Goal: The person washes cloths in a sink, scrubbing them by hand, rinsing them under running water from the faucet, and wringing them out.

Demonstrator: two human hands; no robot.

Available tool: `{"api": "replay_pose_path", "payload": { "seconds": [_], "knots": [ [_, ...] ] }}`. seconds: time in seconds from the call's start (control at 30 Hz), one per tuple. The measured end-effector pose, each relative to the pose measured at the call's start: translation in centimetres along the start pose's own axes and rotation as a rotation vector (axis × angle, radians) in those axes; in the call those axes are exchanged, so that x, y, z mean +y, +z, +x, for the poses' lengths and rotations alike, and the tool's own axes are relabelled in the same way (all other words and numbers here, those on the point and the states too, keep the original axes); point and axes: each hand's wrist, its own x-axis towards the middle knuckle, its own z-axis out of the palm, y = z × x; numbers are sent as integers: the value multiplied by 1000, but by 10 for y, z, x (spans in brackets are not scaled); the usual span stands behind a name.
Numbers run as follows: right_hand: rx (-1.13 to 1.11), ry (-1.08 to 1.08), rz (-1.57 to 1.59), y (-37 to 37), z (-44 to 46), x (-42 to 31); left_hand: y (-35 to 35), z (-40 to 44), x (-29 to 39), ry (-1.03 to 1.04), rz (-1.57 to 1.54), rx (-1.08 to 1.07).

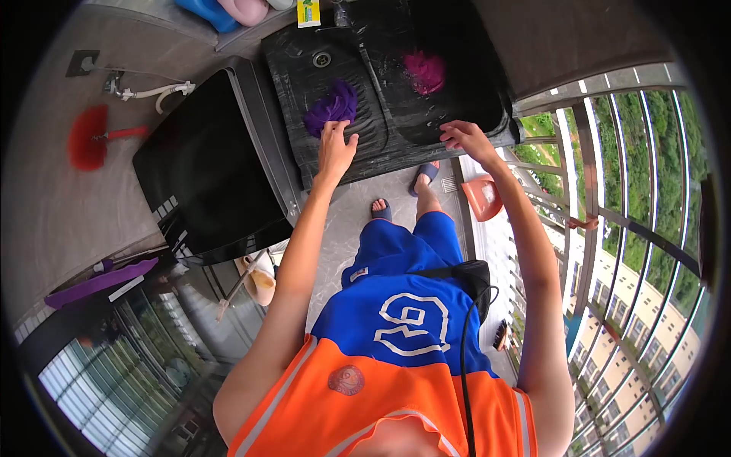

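A bunched purple cloth lies on the ribbed washboard side of the black sink. My left hand is at the cloth's lower edge, with its fingertips touching the fabric and its thumb held apart. In the deep basin to the right sits a wet magenta cloth, a little beyond my right hand. Over the basin's near rim hovers my right hand, its fingers loosely bent and apart, holding nothing.
Left of the sink stands a black-topped appliance, by a wall tap and a red brush. A yellow packet rests at the sink's back edge. A pink dustpan-like item is near the railing on the right.
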Motion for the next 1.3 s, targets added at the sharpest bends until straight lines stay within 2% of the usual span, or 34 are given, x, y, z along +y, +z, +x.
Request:
{"api": "replay_pose_path", "payload": {
  "seconds": [0.07,0.1,0.13,0.2,0.27,0.33,0.4,0.47,0.53,0.57,0.67,0.73,0.77,0.8,0.83,0.87,0.9,0.93,1.0,1.03,1.07,1.13,1.17,1.2,1.23,1.3],
  "knots": [
    [-59,-52,-48,25,65,-2,19,36,-15,-203,167,49],
    [-171,22,7,39,93,-6,32,48,-18,-293,275,64],
    [-280,103,61,54,117,-9,43,58,-22,-330,278,68],
    [-357,180,187,86,156,-6,61,70,-31,-360,489,-11],
    [-321,233,235,111,180,-3,67,81,-40,-357,535,29],
    [-279,254,281,120,187,-4,67,93,-39,-353,387,71],
    [-26,209,459,119,188,-4,60,103,-9,-285,352,144],
    [-33,181,501,101,193,-4,57,123,25,-394,-187,250],
    [-411,200,856,70,200,0,60,151,63,-385,-412,212],
    [-297,267,797,50,200,-7,65,166,80,-365,-550,184],
    [-157,179,835,-1,220,-5,100,213,107,-324,-611,155],
    [17,185,704,-28,230,4,107,239,128,-431,-660,39],
    [159,81,598,-34,239,15,116,247,130,-430,-673,34],
    [161,83,585,-43,247,26,123,254,130,-359,-488,5],
    [190,197,314,-51,255,32,127,259,129,-288,-299,-19],
    [217,309,47,-57,264,43,126,260,131,-291,-302,-19],
    [241,346,-61,-59,282,69,121,262,135,-256,-240,-63],
    [240,346,-61,-56,280,62,116,265,138,-217,-175,-104],
    [466,575,412,-48,275,37,112,269,140,-194,-107,-98],
    [493,510,336,-44,292,72,109,269,141,-170,-39,-95],
    [522,447,256,-37,295,74,103,269,140,-171,-34,-99],
    [733,637,873,-30,292,57,92,266,135,-141,-38,-92],
    [644,520,1031,-24,295,51,93,263,128,-157,-30,-10],
    [693,553,945,-20,298,43,92,263,118,-246,-28,-45],
    [649,527,992,-13,316,48,87,262,111,-306,-57,-24],
    [586,508,878,2,323,31,84,257,89,-408,-183,27]
  ]
}}
